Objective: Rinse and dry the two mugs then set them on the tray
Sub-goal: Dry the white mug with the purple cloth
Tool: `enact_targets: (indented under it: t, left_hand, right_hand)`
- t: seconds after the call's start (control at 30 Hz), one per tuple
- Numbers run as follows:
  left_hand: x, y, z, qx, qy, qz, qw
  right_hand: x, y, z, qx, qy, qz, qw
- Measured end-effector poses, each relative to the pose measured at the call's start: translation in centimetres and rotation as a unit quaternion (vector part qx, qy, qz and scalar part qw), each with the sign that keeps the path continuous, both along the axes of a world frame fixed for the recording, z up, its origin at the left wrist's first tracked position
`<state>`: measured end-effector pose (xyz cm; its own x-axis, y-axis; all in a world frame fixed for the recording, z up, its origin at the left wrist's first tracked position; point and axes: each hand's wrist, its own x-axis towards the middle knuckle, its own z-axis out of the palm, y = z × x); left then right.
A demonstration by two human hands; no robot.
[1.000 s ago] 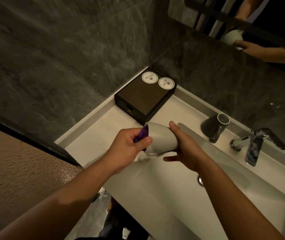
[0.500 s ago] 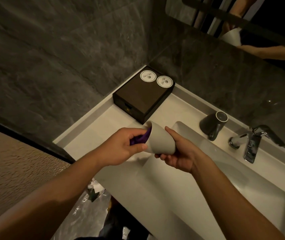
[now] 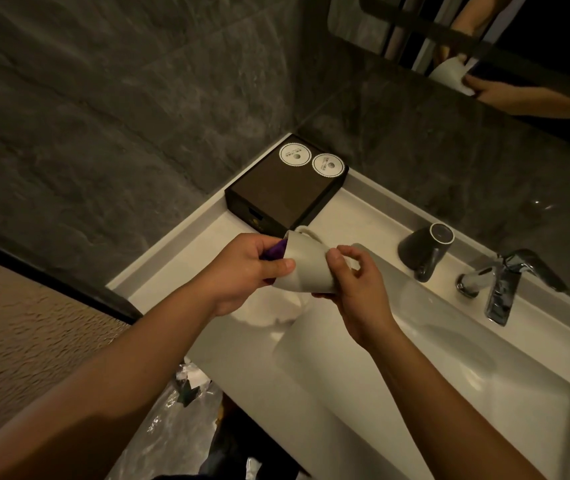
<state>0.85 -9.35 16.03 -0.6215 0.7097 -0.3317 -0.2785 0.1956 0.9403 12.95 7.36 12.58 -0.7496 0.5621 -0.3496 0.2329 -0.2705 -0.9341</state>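
Bathroom worktop (image 3: 186, 261) | we judge white ceramic mug (image 3: 306, 271) rigid, wet-slick, breakable | left hand (image 3: 242, 271) pinches purple cloth (image 3: 275, 251) at rim | right hand (image 3: 354, 292) grips base, safest hold

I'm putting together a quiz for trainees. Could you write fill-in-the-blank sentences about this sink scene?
The cloth stuffed into the white mug is ____ in colour.
The left hand pushes the cloth in, while the right hand holds the mug by its ____, the end away from the mouth.
The dark box in the corner carries ____ round white discs.
Missing words: purple; base; two.
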Motion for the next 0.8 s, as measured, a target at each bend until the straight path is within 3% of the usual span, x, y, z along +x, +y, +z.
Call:
enact_targets:
  t: [0.13, 0.37, 0.43, 0.5, 0.6, 0.7, 0.8]
  left_hand:
    - [-0.1, 0.4, 0.6, -0.009, -0.045, 0.009, 0.999]
    - [-0.1, 0.5, 0.6, -0.009, -0.093, -0.024, 0.995]
    - [-0.1, 0.6, 0.3, -0.021, -0.068, -0.044, 0.996]
    - [-0.2, 0.7, 0.2, -0.022, -0.024, -0.074, 0.997]
    - [0.0, 0.8, 0.7, -0.02, 0.054, -0.15, 0.987]
    - [0.6, 1.1, 1.4, -0.035, 0.126, -0.183, 0.974]
    - [1.0, 1.2, 1.5, -0.05, 0.198, -0.168, 0.964]
  right_hand:
    - [0.7, 0.9, -0.4, 0.076, -0.007, 0.054, 0.996]
    - [1.5, 2.2, 0.1, 0.093, 0.037, 0.148, 0.984]
    - [1.4, 3.0, 0.6, 0.007, 0.003, 0.169, 0.986]
    - [1.2, 3.7, 1.0, -0.149, -0.037, 0.191, 0.97]
    - [1.0, 4.8, 1.0, -0.386, -0.091, 0.221, 0.891]
    - [1.6, 4.7, 0.7, -0.477, -0.133, 0.282, 0.821]
    - [2.3, 4.4, 0.4, -0.513, -0.1, 0.262, 0.811]
